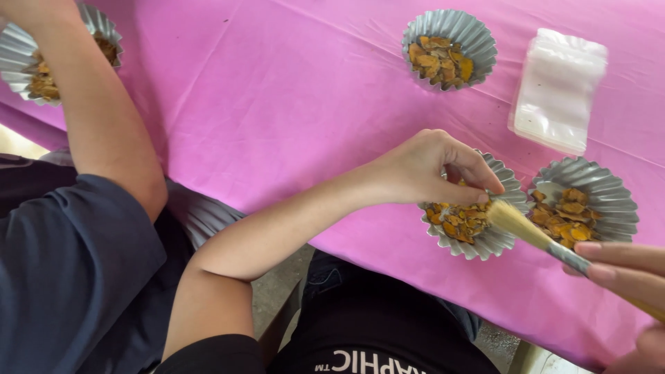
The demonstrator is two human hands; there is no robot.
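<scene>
Left hand (429, 170) over fluted foil cup (485, 242) of orange-brown dried slices (460, 220) at counter (277, 90) near edge; fingers (478, 181) pinched down into slices, apparently nipping one piece, though piece itself hidden. Right hand (627, 270) at near right corner, fingers clamped on brush (540, 239) handle. Brush long axis runs diagonally from right hand up-left; pale bristles point at same cup, tip touching slices just below left fingertips. Left hand nearer cup. Second filled cup (589, 208) just right, touching first.
</scene>
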